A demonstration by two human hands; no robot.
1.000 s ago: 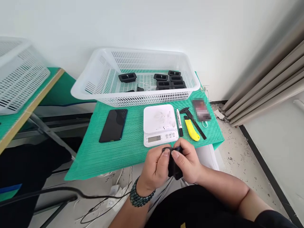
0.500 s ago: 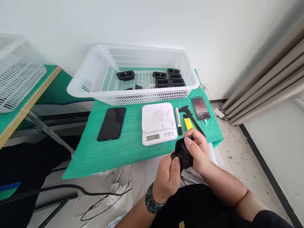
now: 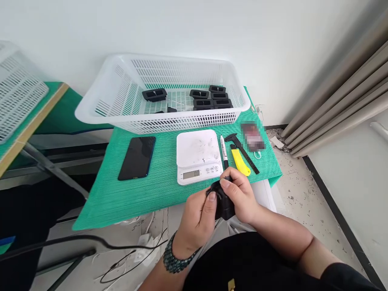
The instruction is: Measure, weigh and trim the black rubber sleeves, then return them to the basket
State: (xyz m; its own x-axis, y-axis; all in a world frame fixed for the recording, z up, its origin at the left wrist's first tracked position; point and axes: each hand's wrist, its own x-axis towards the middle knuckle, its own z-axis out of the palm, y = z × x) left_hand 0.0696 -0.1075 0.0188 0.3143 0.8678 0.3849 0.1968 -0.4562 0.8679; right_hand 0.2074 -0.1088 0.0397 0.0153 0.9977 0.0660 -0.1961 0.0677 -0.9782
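Both hands grip one black plastic part (image 3: 226, 206) just in front of the table's near edge. My left hand (image 3: 198, 214), with a dark beaded bracelet on its wrist, is closed on the part's left side, thumb on top. On the upper right, my right hand (image 3: 241, 196) pinches it between thumb and fingers. Much of the part is hidden by the fingers. Close beyond the hands lie a white kitchen scale (image 3: 198, 155) with a lit display, a marker (image 3: 223, 149), a yellow utility knife (image 3: 239, 161) and a black caliper (image 3: 242, 151).
A large white plastic basket (image 3: 169, 119) stands at the back, with several black plastic parts (image 3: 203, 102) inside. A dark phone (image 3: 137, 157) lies on the green table cover (image 3: 130, 198) at left. Another basket (image 3: 24, 93) rests on the left table. Cables (image 3: 121, 262) run below.
Both hands have moved left and slightly nearer the scale with the black plastic part, which has turned in their grip. The yellow utility knife is now more fully in sight.
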